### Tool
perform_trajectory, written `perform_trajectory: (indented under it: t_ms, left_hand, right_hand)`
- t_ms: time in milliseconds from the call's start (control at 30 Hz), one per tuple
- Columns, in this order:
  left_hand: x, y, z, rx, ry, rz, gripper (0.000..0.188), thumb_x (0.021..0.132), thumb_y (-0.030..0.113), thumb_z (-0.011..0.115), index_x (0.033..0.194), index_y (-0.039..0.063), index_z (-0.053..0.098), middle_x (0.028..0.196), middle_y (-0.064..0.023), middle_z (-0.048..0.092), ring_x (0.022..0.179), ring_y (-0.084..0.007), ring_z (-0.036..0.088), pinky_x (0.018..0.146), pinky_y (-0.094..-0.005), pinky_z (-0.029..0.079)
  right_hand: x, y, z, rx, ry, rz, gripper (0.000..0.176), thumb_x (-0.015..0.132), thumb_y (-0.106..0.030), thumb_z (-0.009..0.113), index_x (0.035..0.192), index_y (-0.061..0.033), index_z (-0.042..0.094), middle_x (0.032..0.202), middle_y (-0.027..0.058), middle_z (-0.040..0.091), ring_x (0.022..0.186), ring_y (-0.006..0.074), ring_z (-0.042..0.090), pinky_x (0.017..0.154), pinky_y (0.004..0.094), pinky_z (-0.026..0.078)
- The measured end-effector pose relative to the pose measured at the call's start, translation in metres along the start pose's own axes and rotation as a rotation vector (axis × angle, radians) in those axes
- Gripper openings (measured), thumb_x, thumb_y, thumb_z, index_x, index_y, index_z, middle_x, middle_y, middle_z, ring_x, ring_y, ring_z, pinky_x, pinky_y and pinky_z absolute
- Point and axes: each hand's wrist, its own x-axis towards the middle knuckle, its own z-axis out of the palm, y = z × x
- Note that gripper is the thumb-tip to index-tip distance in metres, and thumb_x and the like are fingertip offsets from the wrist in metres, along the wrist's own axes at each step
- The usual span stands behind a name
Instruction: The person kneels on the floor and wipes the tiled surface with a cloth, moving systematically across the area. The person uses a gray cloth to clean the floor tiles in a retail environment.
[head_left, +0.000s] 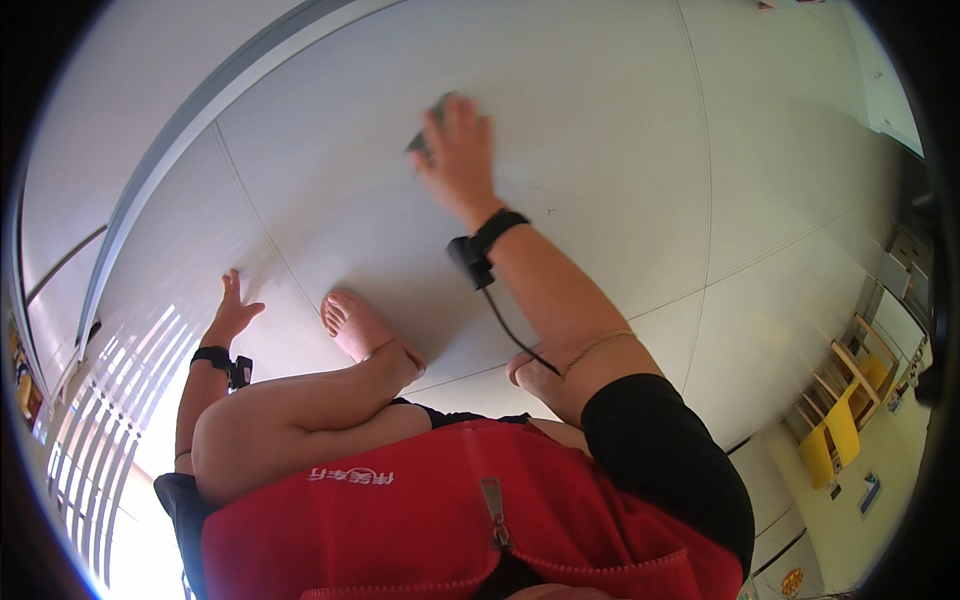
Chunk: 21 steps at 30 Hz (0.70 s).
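My right hand (459, 154) presses a dark green-grey pad or cloth (439, 120) onto the pale tiled floor (600, 150); the hand is slightly blurred, and its fingers hide most of the pad. Spread fingers of my left hand (236, 307) rest on the floor at the left, with nothing in them. Black straps with small devices sit on both wrists, and a cable runs from the right one. Between my hands is my foot in a pink slipper (360, 326). Small dark marks (551, 211) lie on the floor right of my right wrist.
A grey raised track or sill (169, 142) curves along the far left. Slatted bars (94, 450) with bright light behind stand at the lower left. Wooden chairs with yellow parts (840, 427) are at the right, near a pale green wall (892, 480).
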Motion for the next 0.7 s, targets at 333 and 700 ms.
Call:
perform_trajectory:
  t_ms: [333,700]
  left_hand:
    - [-0.009,0.006,0.003,0.04,0.025,-0.004,0.113,0.076,0.031,0.075,0.156,0.007,-0.001,0.16,-0.0292,-0.003,0.14,-0.0445,0.032,0.111,-0.0409,0.037]
    - [-0.014,0.012,-0.001,0.037,0.005,0.013,0.115,0.076,0.031,0.075,0.155,0.006,-0.004,0.159,-0.03,-0.005,0.139,-0.0452,0.035,0.11,-0.0401,0.039]
  right_hand:
    - [-0.094,-0.064,0.013,0.502,-0.53,-0.579,0.044,0.087,-0.018,0.063,0.131,-0.0155,0.059,0.149,0.0105,0.043,0.141,0.0275,0.034,0.116,0.0476,0.027]
    - [-0.03,-0.138,0.025,0.175,-0.465,-0.544,0.047,0.094,-0.03,0.057,0.139,-0.0177,0.051,0.151,0.0043,0.041,0.144,0.0257,0.029,0.115,0.059,0.022]
